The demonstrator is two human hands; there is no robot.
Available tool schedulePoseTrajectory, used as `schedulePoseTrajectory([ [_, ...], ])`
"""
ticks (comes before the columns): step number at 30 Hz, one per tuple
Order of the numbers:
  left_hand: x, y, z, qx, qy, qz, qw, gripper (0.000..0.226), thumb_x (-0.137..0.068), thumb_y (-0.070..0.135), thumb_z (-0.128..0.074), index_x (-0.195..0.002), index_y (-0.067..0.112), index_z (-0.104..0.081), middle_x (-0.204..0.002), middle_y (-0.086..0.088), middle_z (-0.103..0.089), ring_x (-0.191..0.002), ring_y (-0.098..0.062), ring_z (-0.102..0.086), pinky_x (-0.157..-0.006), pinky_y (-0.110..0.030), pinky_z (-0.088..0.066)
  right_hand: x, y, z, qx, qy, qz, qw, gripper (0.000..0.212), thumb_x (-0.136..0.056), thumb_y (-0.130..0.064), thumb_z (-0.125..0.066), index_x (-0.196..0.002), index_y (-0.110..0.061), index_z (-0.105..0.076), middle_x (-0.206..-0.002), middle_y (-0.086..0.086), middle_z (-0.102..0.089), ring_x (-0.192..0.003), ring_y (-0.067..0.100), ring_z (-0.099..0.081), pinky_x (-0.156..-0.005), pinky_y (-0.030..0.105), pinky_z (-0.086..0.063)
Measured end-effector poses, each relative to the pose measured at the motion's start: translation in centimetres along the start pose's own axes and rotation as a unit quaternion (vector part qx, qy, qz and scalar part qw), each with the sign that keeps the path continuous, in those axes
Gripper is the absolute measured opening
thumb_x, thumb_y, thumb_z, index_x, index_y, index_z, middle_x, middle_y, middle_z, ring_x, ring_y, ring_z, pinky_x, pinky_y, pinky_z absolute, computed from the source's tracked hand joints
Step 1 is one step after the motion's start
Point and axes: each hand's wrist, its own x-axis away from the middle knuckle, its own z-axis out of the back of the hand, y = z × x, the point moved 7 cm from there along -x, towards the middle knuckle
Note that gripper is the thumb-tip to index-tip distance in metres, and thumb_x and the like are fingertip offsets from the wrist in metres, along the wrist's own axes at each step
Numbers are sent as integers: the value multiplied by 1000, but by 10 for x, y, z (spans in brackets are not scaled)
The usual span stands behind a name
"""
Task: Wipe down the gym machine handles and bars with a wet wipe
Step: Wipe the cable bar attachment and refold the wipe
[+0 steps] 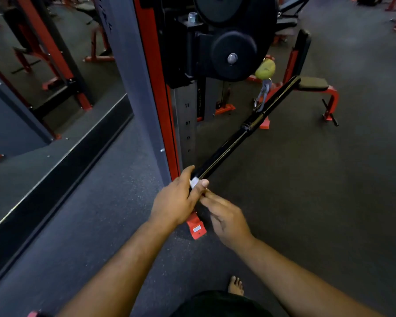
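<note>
Black and glossy, the bar runs diagonally from the centre of the frame up toward the upper right, where its far end reaches a red bench. A metal clip hooks it near its middle to a yellow-green stopper hanging under the machine's black pulley.

At the bar's near end, just below the frame's centre, the left hand is curled round the bar with a white wet wipe pressed between palm and metal; only a small strip of the wipe shows between thumb and fingers. The right hand sits just below and to the right, its fingers fairly straight and their tips touching the bar's end beside the left thumb; whether it grips anything I cannot tell.

Behind the hands stands the red and grey upright of the cable machine, with the numerals 11 and 10 readable on its weight stack. A mirror fills the upper left. 1 bare foot shows at the bottom on the dark rubber floor.
</note>
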Motion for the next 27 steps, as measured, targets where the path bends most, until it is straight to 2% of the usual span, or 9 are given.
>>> schedulePoseTrajectory([
  [4,0,0,4,8,10,-13,1000,108,-74,97,4,-156,34,-28,-138,-5,-62,-116,-29,-64,-84,-43,-54,-34,38,58,29,147,-77,986,44,-92,14,-47,-132,4,-63,-139,13,-61,-134,16,-55,-114,31,-42],
  [6,-2,3,4,-8,14,-20,1000,101,-80,94,1,-153,33,-33,-129,-3,-66,-107,-24,-66,-78,-41,-56,-63,67,83,69,184,-126,972,48,-90,19,-48,-132,1,-64,-139,13,-62,-134,20,-56,-115,29,-40],
  [8,-4,9,3,-28,9,-25,999,90,-85,87,-6,-148,32,-39,-123,-1,-67,-102,-22,-66,-76,-40,-57,-87,79,78,114,133,-124,977,47,-90,16,-49,-131,-1,-66,-138,15,-63,-135,28,-55,-117,27,-35],
  [10,-6,11,3,-38,0,-23,999,85,-86,84,-10,-143,31,-43,-117,0,-67,-97,-21,-66,-73,-39,-56,-90,72,49,157,47,-81,983,47,-89,14,-49,-128,-4,-67,-136,14,-64,-136,33,-52,-119,36,-33],
  [14,-12,9,3,-64,-11,-10,998,86,-81,87,-13,-134,30,-49,-112,1,-67,-94,-21,-66,-73,-41,-56,-58,41,22,74,-9,-24,997,51,-90,17,-51,-131,-8,-67,-142,7,-60,-141,18,-48,-121,40,-34],
  [17,-23,12,2,-119,-19,-21,992,87,-79,91,-12,-132,32,-48,-117,3,-66,-98,-21,-65,-75,-42,-57,-47,53,57,-13,89,-72,993,52,-89,22,-51,-129,-7,-68,-136,4,-64,-131,11,-58,-111,40,-47],
  [21,-46,29,8,-197,-4,-36,980,90,-82,90,-19,-143,29,-42,-126,-1,-65,-105,-26,-65,-76,-41,-56,-65,115,131,14,278,-212,937,40,-99,5,-49,-132,-9,-66,-134,0,-66,-126,6,-59,-111,31,-45],
  [24,-70,52,8,-222,-5,-36,974,87,-89,84,-35,-151,24,-34,-134,-5,-61,-111,-28,-64,-79,-44,-56,-100,146,165,43,301,-265,915,40,-102,-4,-49,-137,-14,-63,-135,1,-65,-123,7,-58,-103,10,-41],
  [27,-99,77,3,-237,-1,-36,971,83,-92,76,-49,-153,22,-30,-136,-7,-58,-114,-29,-63,-80,-45,-56,-124,151,148,60,266,-250,929,41,-98,3,-50,-132,-13,-67,-126,9,-70,-116,21,-64,-101,16,-45],
])
